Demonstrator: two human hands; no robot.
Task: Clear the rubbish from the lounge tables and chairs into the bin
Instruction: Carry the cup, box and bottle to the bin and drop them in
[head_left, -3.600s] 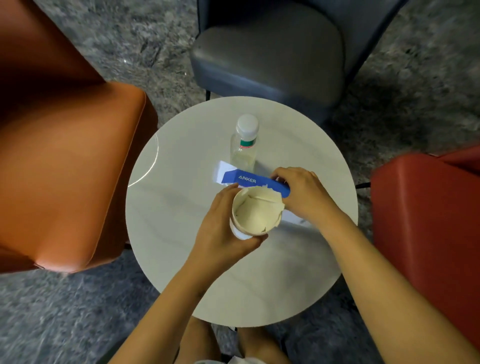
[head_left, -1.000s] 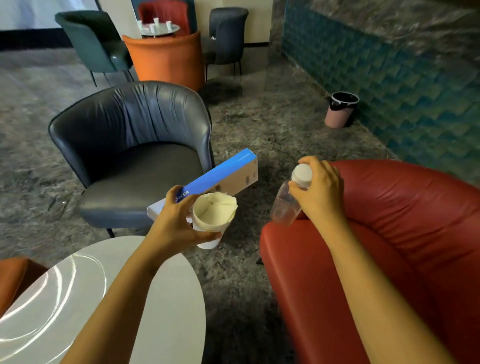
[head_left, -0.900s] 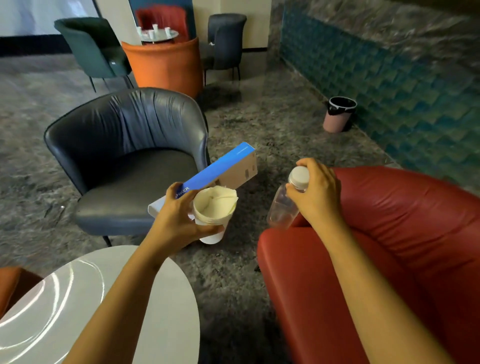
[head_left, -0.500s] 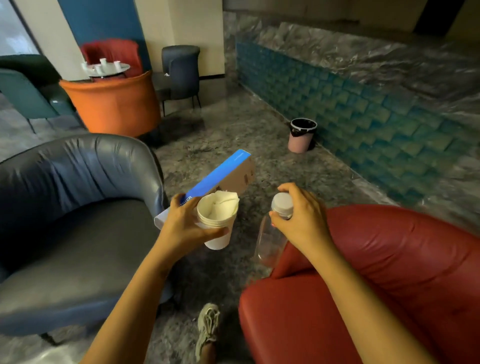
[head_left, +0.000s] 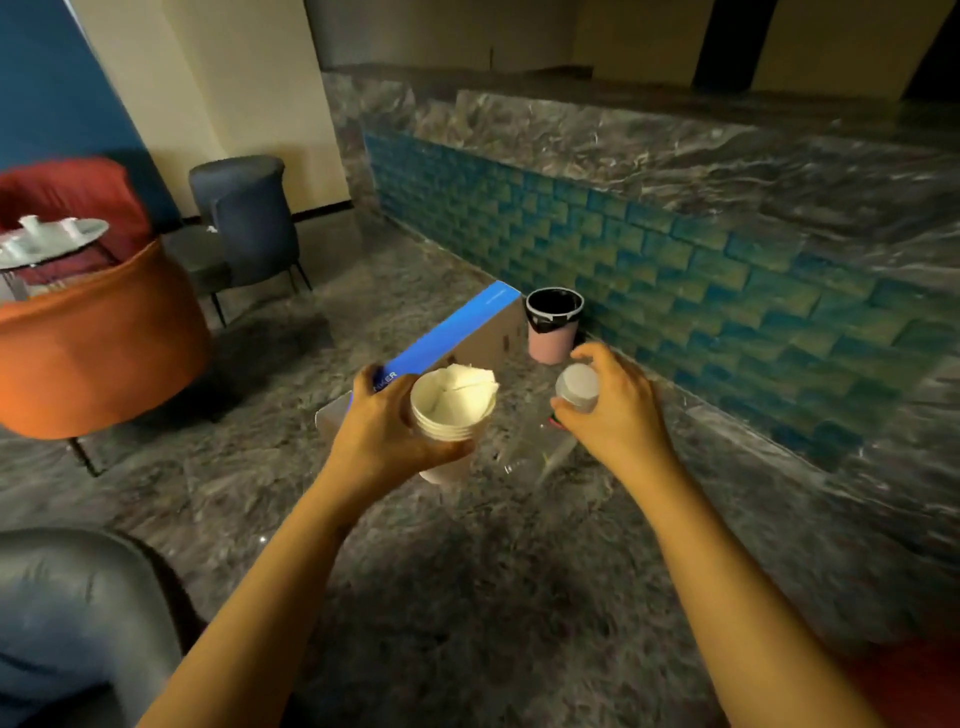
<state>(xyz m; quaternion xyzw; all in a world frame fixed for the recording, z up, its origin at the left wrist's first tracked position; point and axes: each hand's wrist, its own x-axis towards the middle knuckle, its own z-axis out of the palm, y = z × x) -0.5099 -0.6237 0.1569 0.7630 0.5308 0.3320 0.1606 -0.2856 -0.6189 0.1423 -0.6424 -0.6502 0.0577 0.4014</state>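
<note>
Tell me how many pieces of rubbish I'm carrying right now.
3. The left hand grips a blue box and a paper cup stuffed with paper; the right hand holds a clear bottle by its cap. The cup may be several nested.

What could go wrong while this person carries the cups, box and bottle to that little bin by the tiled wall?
The left hand grips both the stacked paper cups and the long blue box; the box might slip out. The right hand holds the clear bottle only near its cap, so it could drop. The bin looks narrow; the box may jut out or tip it.
</note>
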